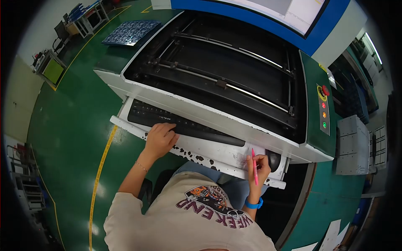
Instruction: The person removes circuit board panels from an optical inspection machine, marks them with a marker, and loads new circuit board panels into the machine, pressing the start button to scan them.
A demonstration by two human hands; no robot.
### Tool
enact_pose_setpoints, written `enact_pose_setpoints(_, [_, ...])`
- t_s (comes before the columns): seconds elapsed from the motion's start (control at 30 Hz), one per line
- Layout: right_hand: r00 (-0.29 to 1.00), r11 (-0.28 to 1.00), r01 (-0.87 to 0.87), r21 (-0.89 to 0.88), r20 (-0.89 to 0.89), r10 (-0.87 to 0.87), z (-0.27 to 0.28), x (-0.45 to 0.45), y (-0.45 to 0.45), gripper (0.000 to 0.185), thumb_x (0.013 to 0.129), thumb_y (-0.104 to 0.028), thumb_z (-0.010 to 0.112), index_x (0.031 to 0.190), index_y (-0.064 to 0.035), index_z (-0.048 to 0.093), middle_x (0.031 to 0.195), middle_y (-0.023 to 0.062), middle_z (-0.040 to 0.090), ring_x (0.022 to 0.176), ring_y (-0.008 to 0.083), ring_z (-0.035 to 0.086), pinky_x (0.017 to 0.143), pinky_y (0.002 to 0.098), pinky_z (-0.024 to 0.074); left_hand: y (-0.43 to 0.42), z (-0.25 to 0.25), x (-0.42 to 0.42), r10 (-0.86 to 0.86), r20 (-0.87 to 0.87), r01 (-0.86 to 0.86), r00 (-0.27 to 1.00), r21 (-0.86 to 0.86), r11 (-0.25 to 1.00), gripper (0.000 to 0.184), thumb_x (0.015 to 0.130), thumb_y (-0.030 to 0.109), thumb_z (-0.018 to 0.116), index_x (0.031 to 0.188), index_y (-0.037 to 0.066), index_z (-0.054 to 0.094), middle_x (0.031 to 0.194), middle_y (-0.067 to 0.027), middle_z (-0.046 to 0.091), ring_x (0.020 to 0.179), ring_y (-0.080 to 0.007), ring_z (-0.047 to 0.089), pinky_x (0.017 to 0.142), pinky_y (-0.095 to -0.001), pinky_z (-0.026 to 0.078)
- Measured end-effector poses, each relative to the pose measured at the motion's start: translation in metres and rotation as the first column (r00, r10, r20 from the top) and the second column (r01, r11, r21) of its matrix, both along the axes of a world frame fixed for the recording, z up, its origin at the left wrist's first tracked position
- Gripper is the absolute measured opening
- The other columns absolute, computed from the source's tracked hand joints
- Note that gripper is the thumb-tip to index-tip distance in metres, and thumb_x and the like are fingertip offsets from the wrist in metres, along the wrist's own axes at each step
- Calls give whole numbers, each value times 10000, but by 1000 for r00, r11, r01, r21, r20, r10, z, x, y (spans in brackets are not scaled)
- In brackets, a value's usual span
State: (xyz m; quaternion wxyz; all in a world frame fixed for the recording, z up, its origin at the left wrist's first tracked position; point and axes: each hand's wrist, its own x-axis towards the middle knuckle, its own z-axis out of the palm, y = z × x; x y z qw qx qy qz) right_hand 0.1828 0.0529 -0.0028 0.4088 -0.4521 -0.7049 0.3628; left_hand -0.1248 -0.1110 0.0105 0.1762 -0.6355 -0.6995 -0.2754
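Observation:
A black keyboard point(188, 129) lies on a white pull-out tray point(201, 151) with chipped paint. My left hand point(161, 138) rests at the keyboard's front edge, fingers bent and a little apart over the keys, holding nothing. Near the tray's right end, my right hand point(258, 167) holds a pink pen point(255, 167) between thumb and fingers. Below that hand is a small white paper point(254, 151) with faint marks, partly hidden by it. A black mouse point(273, 160) sits just right of my right hand.
Above the tray stands a machine with a black rail bed point(226, 62) and a screen point(284, 10). On its right panel are a red stop button point(324, 90) and several lit buttons. A patterned board stack point(133, 32) lies back left; a grey cabinet point(358, 144) stands right.

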Motion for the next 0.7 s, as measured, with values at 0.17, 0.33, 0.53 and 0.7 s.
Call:
enact_pose_setpoints(0.17, [998,1000,-23,16,57,22,1,0,-6,215,838,-148,757,807,-11,594,614,43,562,511,91,474,491,240,382,-4,-14,7,224,144,-228,964,10,974,107,830,130,665,817,34,621,1074,-125,653,1041,-310,599,961,-455,425])
enact_pose_setpoints(0.33, [996,996,-13,84,89,6,4,-1,-7,197,813,-162,768,885,-25,646,694,60,601,522,130,506,492,260,404,6,-1,20,278,169,-268,946,-77,960,94,852,135,646,877,47,628,1078,-118,647,1062,-302,585,1008,-470,381])
enact_pose_setpoints(0.53, [982,983,-34,178,189,-1,10,-2,-6,211,848,-162,711,1011,-43,649,886,117,619,640,239,584,567,320,467,51,3,72,-91,290,93,953,8,996,69,852,151,656,861,83,647,1032,-60,648,999,-244,585,945,-465,391])
enact_pose_setpoints(0.7, [987,993,37,116,151,-54,-3,1,-4,164,858,-142,703,959,-33,633,845,129,617,629,255,595,567,329,470,88,8,114,-327,314,343,891,4,939,89,855,154,657,801,89,630,872,-36,642,837,-218,603,807,-390,431])
